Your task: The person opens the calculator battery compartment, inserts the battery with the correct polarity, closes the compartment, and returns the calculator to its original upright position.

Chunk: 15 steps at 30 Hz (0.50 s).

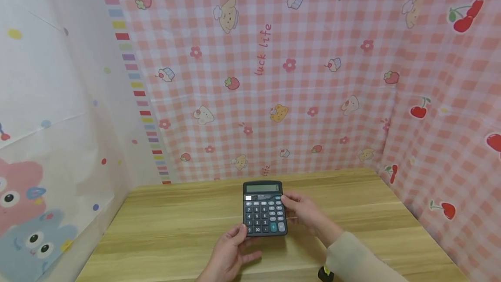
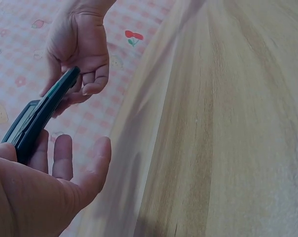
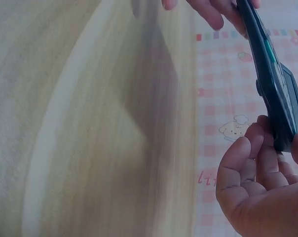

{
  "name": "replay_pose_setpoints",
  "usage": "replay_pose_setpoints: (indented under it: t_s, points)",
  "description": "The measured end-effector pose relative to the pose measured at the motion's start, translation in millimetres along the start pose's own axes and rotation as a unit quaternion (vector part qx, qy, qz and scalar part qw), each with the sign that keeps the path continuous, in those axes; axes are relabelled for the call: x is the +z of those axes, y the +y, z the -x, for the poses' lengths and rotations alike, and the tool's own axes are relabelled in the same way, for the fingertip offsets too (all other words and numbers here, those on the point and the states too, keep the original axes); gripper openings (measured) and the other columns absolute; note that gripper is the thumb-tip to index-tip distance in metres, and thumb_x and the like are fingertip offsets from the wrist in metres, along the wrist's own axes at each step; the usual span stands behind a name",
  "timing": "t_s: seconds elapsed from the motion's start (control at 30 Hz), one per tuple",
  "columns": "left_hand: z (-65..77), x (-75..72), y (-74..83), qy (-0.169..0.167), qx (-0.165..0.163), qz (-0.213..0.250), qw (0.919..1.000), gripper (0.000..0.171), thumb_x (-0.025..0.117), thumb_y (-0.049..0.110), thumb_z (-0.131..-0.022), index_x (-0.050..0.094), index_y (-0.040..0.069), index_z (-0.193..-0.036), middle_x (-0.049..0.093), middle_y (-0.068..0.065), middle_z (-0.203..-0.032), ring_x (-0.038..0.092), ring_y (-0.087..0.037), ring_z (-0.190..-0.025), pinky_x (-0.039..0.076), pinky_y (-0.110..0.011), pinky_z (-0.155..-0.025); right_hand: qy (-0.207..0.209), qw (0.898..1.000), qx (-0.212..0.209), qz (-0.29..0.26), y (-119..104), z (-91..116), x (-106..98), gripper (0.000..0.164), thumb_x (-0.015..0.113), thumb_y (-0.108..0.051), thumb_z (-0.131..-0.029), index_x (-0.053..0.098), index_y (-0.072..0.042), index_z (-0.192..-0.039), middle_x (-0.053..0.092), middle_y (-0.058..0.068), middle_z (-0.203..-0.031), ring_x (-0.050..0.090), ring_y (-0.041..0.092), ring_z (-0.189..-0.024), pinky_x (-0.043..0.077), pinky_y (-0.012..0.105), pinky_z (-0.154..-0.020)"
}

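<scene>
A dark calculator (image 1: 261,214) with grey and teal keys is held up off the table, its screen end away from me. My left hand (image 1: 231,249) pinches its lower left corner, thumb on the face and a finger behind. At the upper right edge, my right hand (image 1: 307,212) grips it with the thumb in front and fingers underneath. In the left wrist view the calculator (image 2: 40,116) appears edge-on between both hands. The right wrist view shows its side and back, with the right hand's fingers (image 3: 267,163) curled behind the calculator (image 3: 275,84).
Below lies a wood-grain table (image 1: 168,229). A pink checked cloth (image 1: 258,77) with cartoon prints hangs behind it and on the right, a white printed cloth (image 1: 58,99) on the left. A small black and yellow object (image 1: 325,274) sits by the right sleeve.
</scene>
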<state>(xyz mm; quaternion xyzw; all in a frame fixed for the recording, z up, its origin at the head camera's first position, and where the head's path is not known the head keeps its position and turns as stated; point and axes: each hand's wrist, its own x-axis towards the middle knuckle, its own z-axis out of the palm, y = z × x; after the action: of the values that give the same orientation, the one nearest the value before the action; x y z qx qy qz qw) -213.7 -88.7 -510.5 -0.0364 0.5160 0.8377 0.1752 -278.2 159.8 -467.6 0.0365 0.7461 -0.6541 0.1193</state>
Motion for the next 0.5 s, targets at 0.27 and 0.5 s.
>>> replay_pose_setpoints:
  t_s: [0.27,0.5]
  points:
    - [1.0,-2.0,0.1,-0.001,0.016,0.006,0.9998,0.044,0.058,0.038,-0.11,0.063,0.01,-0.143,0.079,-0.001,-0.126,0.074,-0.016,-0.112,0.055,-0.068,-0.104,-0.042,0.999,-0.014,0.002,11.8,15.3,3.8,0.049,0.062,-0.03,-0.11,0.061,0.004,-0.145,0.08,0.006,-0.11,0.073,0.016,-0.091,0.06,0.034,-0.08]
    - [1.0,-4.4,1.4,-0.001,0.023,0.01,0.9997,0.04,0.057,0.037,-0.11,0.065,0.012,-0.14,0.079,0.001,-0.123,0.074,-0.015,-0.11,0.055,-0.069,-0.104,-0.108,0.993,-0.037,0.002,19.7,31.1,1.7,0.048,0.062,-0.024,-0.109,0.058,0.009,-0.144,0.078,0.005,-0.108,0.07,0.017,-0.09,0.06,0.034,-0.081]
